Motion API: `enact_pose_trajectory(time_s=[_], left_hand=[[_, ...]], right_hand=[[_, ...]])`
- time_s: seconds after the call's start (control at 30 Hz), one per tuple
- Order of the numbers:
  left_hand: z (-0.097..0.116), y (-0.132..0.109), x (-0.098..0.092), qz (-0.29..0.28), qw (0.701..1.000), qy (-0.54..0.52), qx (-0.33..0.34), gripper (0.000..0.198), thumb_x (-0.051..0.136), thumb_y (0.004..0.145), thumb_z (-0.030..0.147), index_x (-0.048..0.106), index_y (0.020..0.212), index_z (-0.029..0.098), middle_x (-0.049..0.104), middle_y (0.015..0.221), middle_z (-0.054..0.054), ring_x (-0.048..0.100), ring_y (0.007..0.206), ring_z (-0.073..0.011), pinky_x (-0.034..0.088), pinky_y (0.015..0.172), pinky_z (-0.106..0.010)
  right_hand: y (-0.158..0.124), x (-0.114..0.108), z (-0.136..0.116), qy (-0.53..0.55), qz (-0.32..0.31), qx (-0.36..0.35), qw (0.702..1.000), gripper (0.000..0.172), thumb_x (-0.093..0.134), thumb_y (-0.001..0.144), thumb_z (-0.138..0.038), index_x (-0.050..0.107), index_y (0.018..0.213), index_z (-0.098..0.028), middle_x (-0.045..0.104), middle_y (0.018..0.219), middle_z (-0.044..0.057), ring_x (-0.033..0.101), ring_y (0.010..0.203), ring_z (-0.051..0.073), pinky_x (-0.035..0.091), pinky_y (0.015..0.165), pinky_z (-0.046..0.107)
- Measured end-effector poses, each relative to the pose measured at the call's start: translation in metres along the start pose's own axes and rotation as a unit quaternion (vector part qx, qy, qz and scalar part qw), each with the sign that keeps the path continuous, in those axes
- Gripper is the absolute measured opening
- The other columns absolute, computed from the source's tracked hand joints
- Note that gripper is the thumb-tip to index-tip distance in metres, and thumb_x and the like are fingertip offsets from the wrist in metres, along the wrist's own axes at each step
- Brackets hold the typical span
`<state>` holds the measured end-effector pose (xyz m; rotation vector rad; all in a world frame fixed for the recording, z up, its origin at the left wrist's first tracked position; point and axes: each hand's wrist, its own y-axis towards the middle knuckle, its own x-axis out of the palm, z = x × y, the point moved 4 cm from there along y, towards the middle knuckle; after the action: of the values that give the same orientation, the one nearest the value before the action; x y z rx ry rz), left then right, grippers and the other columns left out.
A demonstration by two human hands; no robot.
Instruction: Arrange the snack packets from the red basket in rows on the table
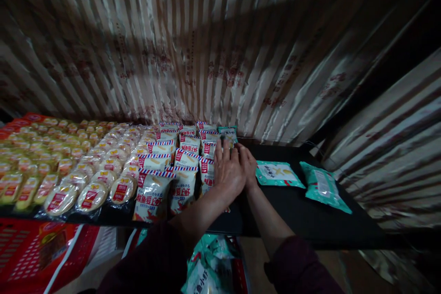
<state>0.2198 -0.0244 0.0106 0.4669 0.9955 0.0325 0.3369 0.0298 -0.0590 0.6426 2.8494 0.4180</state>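
Note:
Near the middle of the black shelf (292, 206), my left hand (227, 170) lies with its fingers stretched forward, over the right edge of the white snack bags. Close against it, my right hand (246, 165) has its fingers bent inward; anything under them is hidden. Just beyond my fingertips lies a teal snack bag (228, 133). White snack bags (153, 195) with red print and striped tops overlap in columns to the left of my hands. To the right, one teal bag (279, 173) lies flat and another teal bag (324, 186) lies at a slant.
Round wrapped cakes (93, 196) and small yellow-wrapped packs (25, 188) fill the left of the shelf, with red packs (32, 117) behind. Below are a red basket (20, 248) and more teal bags (210, 266). A striped curtain (193, 55) hangs along the back.

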Motion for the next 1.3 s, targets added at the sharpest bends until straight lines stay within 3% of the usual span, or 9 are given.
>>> enact_pose_trajectory(time_s=[0.17, 0.43, 0.67, 0.9, 1.17, 1.3], left_hand=[[-0.016, -0.021, -0.012, -0.012, 0.999, 0.033, 0.004, 0.051, 0.047, 0.084, 0.024, 0.045, 0.134, 0.012, 0.025, 0.154, -0.015, 0.007, 0.144, -0.0316, 0.021, 0.116, -0.053], [-0.027, -0.056, -0.008, 0.003, 0.997, 0.063, 0.051, 0.061, 0.046, 0.087, 0.036, 0.034, 0.142, 0.012, 0.019, 0.155, -0.016, 0.004, 0.144, -0.0321, 0.017, 0.116, -0.055], [-0.038, -0.053, -0.001, -0.018, 0.996, 0.073, 0.051, 0.065, 0.049, 0.085, 0.039, 0.034, 0.142, 0.011, 0.021, 0.154, -0.018, 0.008, 0.144, -0.0335, 0.019, 0.115, -0.055], [-0.047, -0.05, 0.006, -0.033, 0.993, 0.092, 0.064, 0.061, 0.049, 0.085, 0.036, 0.038, 0.14, 0.009, 0.026, 0.151, -0.021, 0.015, 0.143, -0.0339, 0.019, 0.115, -0.053], [-0.052, -0.048, 0.004, -0.003, 0.991, 0.108, 0.084, 0.056, 0.046, 0.087, 0.03, 0.041, 0.136, 0.004, 0.032, 0.149, -0.022, 0.02, 0.141, -0.0334, 0.023, 0.115, -0.051], [-0.051, -0.049, -0.001, 0.0, 0.986, 0.117, 0.118, 0.054, 0.043, 0.088, 0.028, 0.041, 0.135, 0.001, 0.037, 0.146, -0.022, 0.022, 0.141, -0.033, 0.025, 0.115, -0.051]], right_hand=[[-0.018, 0.01, -0.002, 0.09, -0.015, 0.069, 0.993, 0.055, 0.053, 0.079, -0.059, 0.066, 0.112, -0.018, 0.065, 0.122, 0.01, 0.058, 0.115, 0.026, 0.041, 0.103, 0.043], [-0.027, 0.02, -0.011, 0.045, -0.042, 0.064, 0.996, 0.061, 0.052, 0.077, -0.062, 0.062, 0.121, -0.021, 0.057, 0.133, 0.007, 0.047, 0.128, 0.025, 0.032, 0.109, 0.041], [-0.022, 0.032, 0.004, 0.075, -0.044, 0.082, 0.993, 0.067, 0.051, 0.077, -0.063, 0.057, 0.127, -0.019, 0.051, 0.14, 0.006, 0.042, 0.132, 0.024, 0.028, 0.112, 0.04], [-0.022, 0.046, 0.01, 0.108, -0.098, 0.09, 0.985, 0.066, 0.048, 0.077, -0.067, 0.059, 0.122, -0.019, 0.062, 0.126, 0.006, 0.053, 0.121, 0.023, 0.038, 0.106, 0.036], [-0.028, 0.057, 0.011, 0.084, -0.076, 0.104, 0.988, 0.06, 0.052, 0.075, -0.068, 0.066, 0.105, -0.018, 0.068, 0.109, 0.006, 0.059, 0.104, 0.024, 0.043, 0.096, 0.036], [-0.031, 0.055, 0.009, 0.079, -0.068, 0.111, 0.988, 0.058, 0.056, 0.072, -0.067, 0.067, 0.102, -0.018, 0.068, 0.109, 0.006, 0.058, 0.105, 0.024, 0.041, 0.098, 0.037]])
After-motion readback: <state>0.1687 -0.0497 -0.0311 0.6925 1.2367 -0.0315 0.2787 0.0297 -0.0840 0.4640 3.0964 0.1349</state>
